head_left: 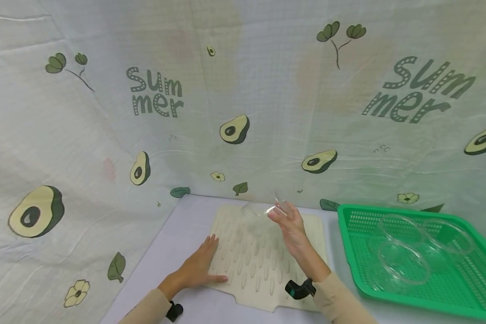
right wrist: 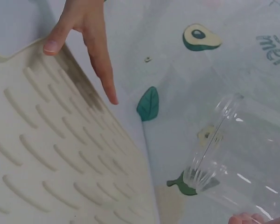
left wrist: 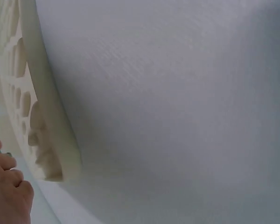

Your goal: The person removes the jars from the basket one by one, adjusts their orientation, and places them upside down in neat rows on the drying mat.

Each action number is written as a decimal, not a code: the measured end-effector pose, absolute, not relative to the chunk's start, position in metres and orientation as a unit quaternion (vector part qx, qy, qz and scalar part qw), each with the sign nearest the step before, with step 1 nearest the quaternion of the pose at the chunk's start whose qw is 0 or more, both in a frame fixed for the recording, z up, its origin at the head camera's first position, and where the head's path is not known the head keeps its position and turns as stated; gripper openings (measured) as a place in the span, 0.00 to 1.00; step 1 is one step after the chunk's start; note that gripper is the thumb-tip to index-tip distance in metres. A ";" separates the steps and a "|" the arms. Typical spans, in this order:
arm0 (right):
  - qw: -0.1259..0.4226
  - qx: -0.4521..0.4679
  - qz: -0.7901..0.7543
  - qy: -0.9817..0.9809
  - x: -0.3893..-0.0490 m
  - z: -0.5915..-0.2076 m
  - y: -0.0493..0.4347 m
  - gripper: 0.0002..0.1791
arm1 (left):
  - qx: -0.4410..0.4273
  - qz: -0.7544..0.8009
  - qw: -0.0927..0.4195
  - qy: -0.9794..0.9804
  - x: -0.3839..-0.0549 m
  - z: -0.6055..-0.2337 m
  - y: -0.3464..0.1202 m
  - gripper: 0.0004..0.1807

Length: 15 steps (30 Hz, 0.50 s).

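My right hand (head_left: 292,227) holds a clear plastic jar (right wrist: 252,149) above the far part of a cream ridged mat (head_left: 263,270). The jar lies tilted on its side, its threaded mouth facing left in the head view. Only fingertips of that hand show at the bottom of the right wrist view. At the mat's left edge, my left hand (head_left: 200,267) rests with straight fingers and the thumb spread apart. In the left wrist view, that hand (left wrist: 9,191) is partly cut off beside the mat's raised rim (left wrist: 56,121).
To the right stands a green plastic basket (head_left: 358,270) with clear round containers (head_left: 405,263) in it. White cloth (head_left: 174,229) covers the table under the mat. A curtain (head_left: 267,90) printed with avocados hangs behind and along the left.
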State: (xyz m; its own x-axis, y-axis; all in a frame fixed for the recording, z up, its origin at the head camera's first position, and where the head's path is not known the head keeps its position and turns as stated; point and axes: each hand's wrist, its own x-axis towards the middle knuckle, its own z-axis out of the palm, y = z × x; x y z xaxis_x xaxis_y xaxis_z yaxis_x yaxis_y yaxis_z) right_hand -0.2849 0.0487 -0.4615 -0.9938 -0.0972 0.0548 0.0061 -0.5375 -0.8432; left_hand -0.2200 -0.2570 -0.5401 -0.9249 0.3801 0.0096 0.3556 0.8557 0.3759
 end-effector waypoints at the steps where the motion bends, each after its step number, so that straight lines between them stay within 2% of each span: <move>1: 0.032 -0.047 -0.871 0.487 -0.287 -0.463 0.046 0.48 | 0.190 0.188 0.037 0.963 -0.220 -0.542 -0.258 0.68; 9: 0.036 -0.034 -0.842 0.537 -0.303 -0.468 0.031 0.51 | 0.181 0.168 0.089 0.965 -0.217 -0.548 -0.262 0.73; 15: 0.047 -0.046 -0.823 0.564 -0.311 -0.470 0.024 0.52 | 0.184 0.151 0.094 0.967 -0.215 -0.549 -0.261 0.73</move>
State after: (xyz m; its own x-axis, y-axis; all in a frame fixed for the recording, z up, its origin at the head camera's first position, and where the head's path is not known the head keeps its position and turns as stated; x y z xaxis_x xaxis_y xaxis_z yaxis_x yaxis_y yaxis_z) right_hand -0.3111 0.0243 -0.4704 -0.9913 -0.1296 0.0234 0.0250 -0.3597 -0.9327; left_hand -0.2148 -0.2611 -0.5489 -0.9147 0.3842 -0.1252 0.3275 0.8865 0.3269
